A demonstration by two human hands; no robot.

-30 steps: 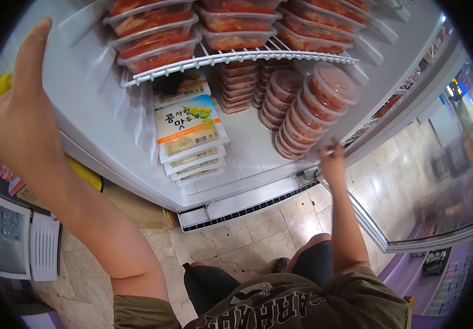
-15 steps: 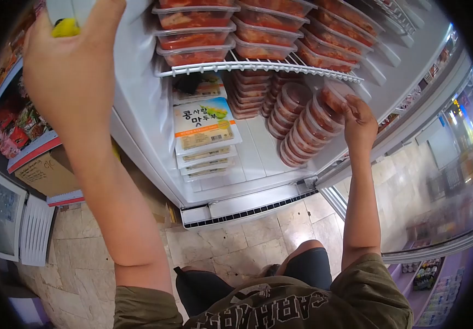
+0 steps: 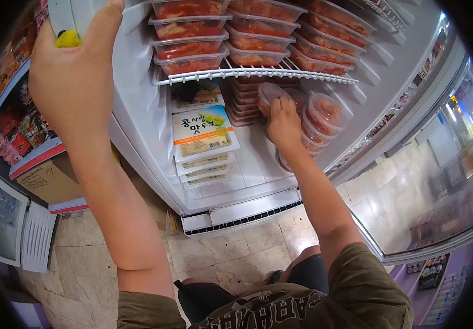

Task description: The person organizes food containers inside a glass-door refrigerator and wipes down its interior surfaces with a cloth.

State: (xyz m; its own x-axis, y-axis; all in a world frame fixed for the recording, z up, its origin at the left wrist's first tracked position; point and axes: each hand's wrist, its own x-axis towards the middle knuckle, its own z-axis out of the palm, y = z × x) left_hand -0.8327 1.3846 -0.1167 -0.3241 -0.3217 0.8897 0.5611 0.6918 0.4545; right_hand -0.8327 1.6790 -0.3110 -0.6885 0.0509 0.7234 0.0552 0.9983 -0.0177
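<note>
My right hand [image 3: 284, 123] is closed on the rim of a round clear-lidded tub [image 3: 269, 94] of red food, inside the refrigerator under the wire shelf. Just right of it stands a stack of similar round tubs [image 3: 324, 122]; my hand and forearm hide others behind. Flat rectangular containers [image 3: 242, 112] are piled to the left. My left hand [image 3: 72, 82] grips the upper left edge of the refrigerator [image 3: 75, 13], high in view, beside a small fuzzy yellow object [image 3: 68, 38]. Packs of tofu [image 3: 203, 129] overlap on the refrigerator floor.
Above, a white wire shelf [image 3: 258, 73] bears stacks of rectangular containers of red food [image 3: 192, 47]. The glass door [image 3: 412, 192] stands open on the right. At left are a cardboard box [image 3: 47, 178] and shelves of packets [image 3: 33, 129].
My right hand has moved left with the round tub, from above the right-hand stack toward the middle of the refrigerator. My left hand keeps its grip on the edge.
</note>
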